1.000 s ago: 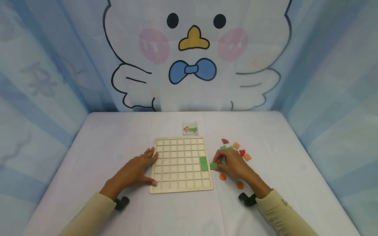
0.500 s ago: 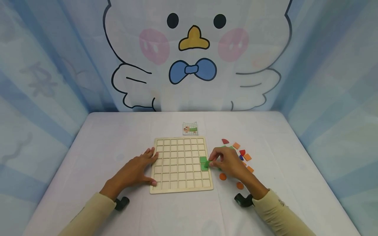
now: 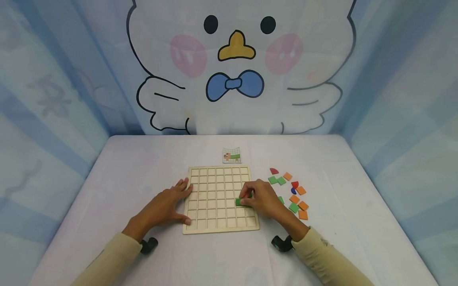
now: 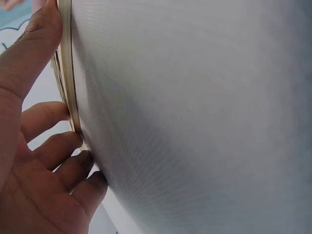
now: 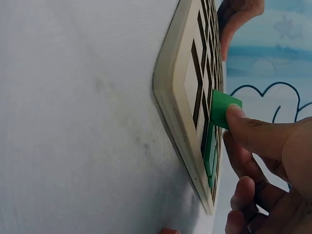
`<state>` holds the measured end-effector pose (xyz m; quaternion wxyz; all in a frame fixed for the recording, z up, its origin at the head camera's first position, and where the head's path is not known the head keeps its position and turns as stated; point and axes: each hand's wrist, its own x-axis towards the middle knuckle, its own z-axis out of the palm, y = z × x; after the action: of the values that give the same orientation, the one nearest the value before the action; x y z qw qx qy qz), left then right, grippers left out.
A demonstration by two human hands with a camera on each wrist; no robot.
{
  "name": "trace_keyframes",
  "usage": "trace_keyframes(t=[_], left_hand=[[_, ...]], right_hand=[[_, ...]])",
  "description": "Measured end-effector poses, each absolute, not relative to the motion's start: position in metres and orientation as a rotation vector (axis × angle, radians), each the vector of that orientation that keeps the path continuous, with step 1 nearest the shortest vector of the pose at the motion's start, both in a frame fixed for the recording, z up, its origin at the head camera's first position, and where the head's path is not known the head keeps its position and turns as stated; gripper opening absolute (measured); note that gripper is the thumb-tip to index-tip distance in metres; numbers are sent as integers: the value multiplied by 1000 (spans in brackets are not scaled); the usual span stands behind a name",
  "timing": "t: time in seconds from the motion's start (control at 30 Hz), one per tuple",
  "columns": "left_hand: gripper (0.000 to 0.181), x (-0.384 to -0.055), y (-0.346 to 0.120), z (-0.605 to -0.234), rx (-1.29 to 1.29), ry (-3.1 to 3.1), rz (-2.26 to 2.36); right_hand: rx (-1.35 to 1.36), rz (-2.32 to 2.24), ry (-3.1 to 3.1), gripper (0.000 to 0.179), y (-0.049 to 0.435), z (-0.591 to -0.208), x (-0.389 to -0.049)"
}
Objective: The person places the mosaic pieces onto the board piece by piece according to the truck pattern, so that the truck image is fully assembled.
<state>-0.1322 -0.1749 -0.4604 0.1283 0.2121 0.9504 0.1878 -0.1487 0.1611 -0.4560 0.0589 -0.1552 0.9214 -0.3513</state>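
A wooden grid board (image 3: 211,229) lies on the white table. At its left edge rests my left hand (image 3: 161,208), its fingers spread and touching the rim; the left wrist view shows the thumb and fingertips against the board's edge (image 4: 68,68). Over the right part of the grid, my right hand (image 3: 262,198) pinches a green square tile (image 5: 223,108) between thumb and finger. That tile is tilted against the grid in the right wrist view. Close by, green tiles (image 5: 209,153) sit in the board's cells, mostly hidden by my right hand in the head view.
Behind the board lies a small picture card (image 3: 231,155). Right of it are scattered loose pieces: green squares (image 3: 294,207), orange squares (image 3: 303,215), red pieces (image 3: 274,171) and a blue piece (image 3: 294,190). My right forearm covers part of the table there.
My right hand has carried the green tile leftward from beside the board to over its right columns. Two orange discs are now hidden under the right arm. The left hand stays on the board.
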Motion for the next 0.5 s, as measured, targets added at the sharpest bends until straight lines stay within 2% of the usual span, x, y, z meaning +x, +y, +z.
trace_keyframes(t=[0.5], left_hand=[[120, -134, -175, -462, 628, 2768, 537]], right_hand=[[-510, -936, 2799, 16, 159, -453, -151]])
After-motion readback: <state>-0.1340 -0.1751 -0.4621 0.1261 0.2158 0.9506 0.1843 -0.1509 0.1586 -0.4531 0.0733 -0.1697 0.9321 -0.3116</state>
